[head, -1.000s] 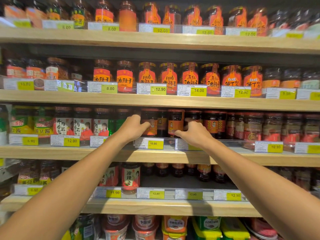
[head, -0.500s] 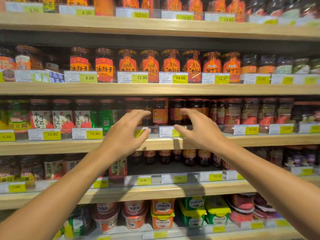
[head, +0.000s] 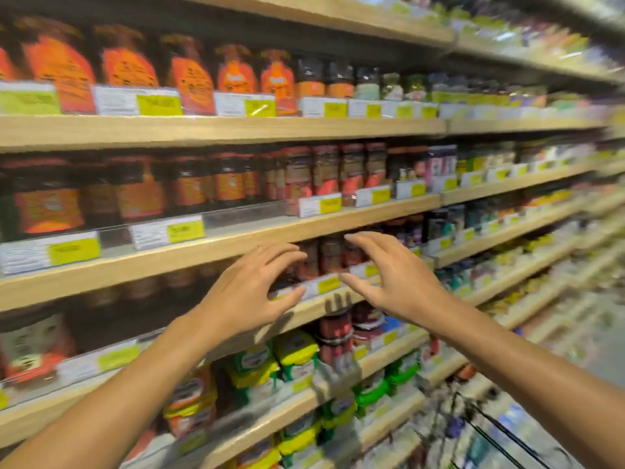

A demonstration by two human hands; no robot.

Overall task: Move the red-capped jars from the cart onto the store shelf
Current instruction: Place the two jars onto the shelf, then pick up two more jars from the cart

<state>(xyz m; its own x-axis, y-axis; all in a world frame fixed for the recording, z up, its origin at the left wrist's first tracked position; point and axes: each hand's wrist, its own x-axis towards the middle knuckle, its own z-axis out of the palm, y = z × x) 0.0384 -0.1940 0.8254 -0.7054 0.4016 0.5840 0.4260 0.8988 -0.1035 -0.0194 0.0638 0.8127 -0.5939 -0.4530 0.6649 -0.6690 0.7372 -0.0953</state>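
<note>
Fingers, left: those of the bare left hand (head: 248,292) are spread and gently curved, thumb (head: 287,297) apart from the rest, gripping nothing and touching nothing.
Fingers, right: those of the bare right hand (head: 394,282) are likewise splayed and half-curled, thumb (head: 355,284) pointing toward the other hand, empty.
Hands together: palms face each other with a clear gap between them, both held in the air in front of the shelving, bare forearms running in from the lower corners.
Cart: thin dark wire frame of a shopping cart (head: 490,431) shows at the lower right, under the right forearm; its contents are too blurred to name.
Lower shelves: green- and yellow-lidded tubs (head: 294,353) sit below the hands, with a stack of red-striped jars (head: 336,330) just beside them.
Shelf behind the hands: pale wooden store shelf (head: 209,252) edged with white and yellow price tags (head: 184,230); the board beneath it carries dark jars seen through the gap between the hands.
Task jars: dark glass red-capped jars with orange labels (head: 223,181) stand upright in a row on that wooden shelf, above and left of the hands, well apart from the fingers.
Upper shelf: orange-labelled jars (head: 189,76) line the next board up.
Sharpness: whole view is smeared, so label text cannot be read.
</note>
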